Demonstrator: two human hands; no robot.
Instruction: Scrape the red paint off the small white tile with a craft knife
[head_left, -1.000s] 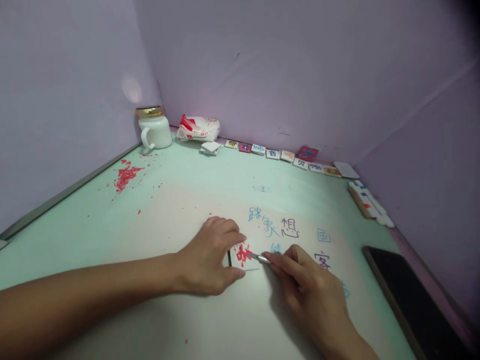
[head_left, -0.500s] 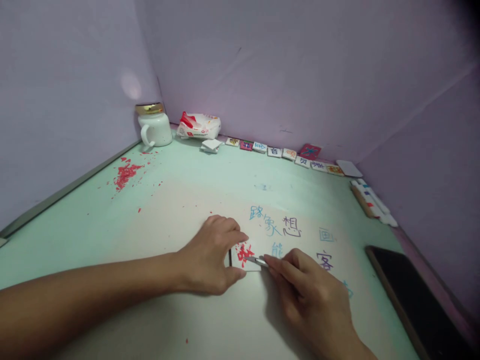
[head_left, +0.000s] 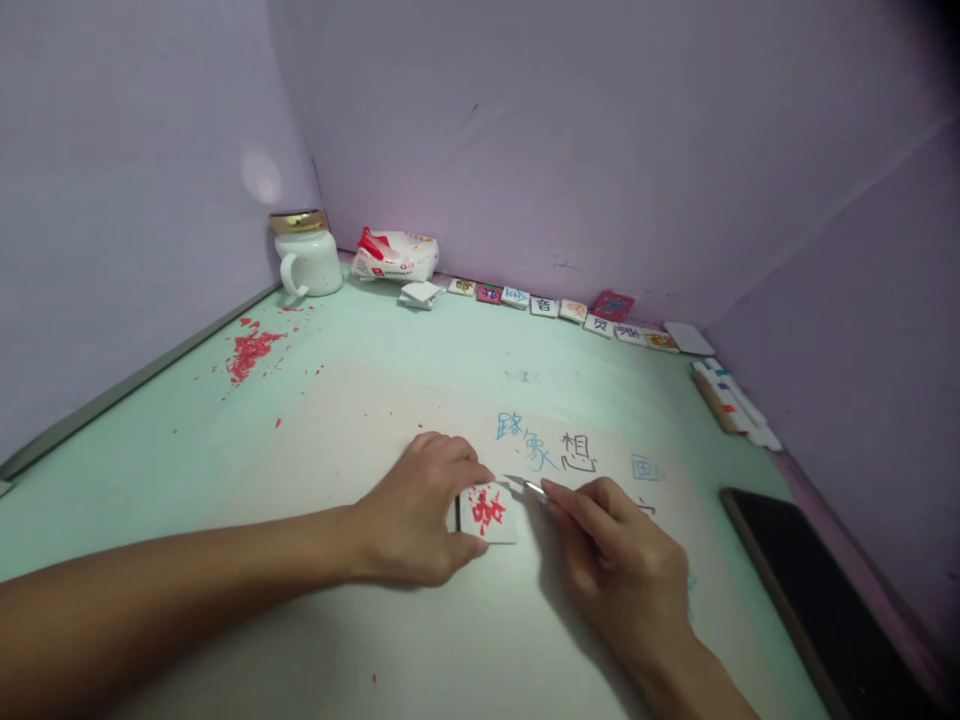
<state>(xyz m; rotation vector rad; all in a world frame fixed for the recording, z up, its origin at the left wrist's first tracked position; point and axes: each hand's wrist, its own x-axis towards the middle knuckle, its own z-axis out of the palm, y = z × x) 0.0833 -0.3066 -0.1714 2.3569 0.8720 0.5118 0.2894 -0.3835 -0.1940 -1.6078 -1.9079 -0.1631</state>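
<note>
A small white square tile [head_left: 504, 522] with a red, rough-edged character on its face lies flat on the pale green tabletop [head_left: 405, 350]. My left hand [head_left: 427, 510] grips it by opposite edges, thumb at the near side and fingers at the far side. In my right hand [head_left: 626, 545] is a slim silver craft knife [head_left: 534, 489], pinched like a pen. Its pointed blade is raised just off the tile's upper right corner, apart from the red marks.
Red shavings [head_left: 253, 355] lie at the left, near a white lidded mug [head_left: 310, 265]. A wipes packet [head_left: 396, 257], white squares [head_left: 418, 293] and a row of character tiles [head_left: 544, 306] line the back wall. Markers [head_left: 739, 405] and a phone [head_left: 817, 590] are at the right.
The knife has lifted off the red marks and moved up and to the right with my right hand. My left hand still holds the tile, whose red character shows more fully.
</note>
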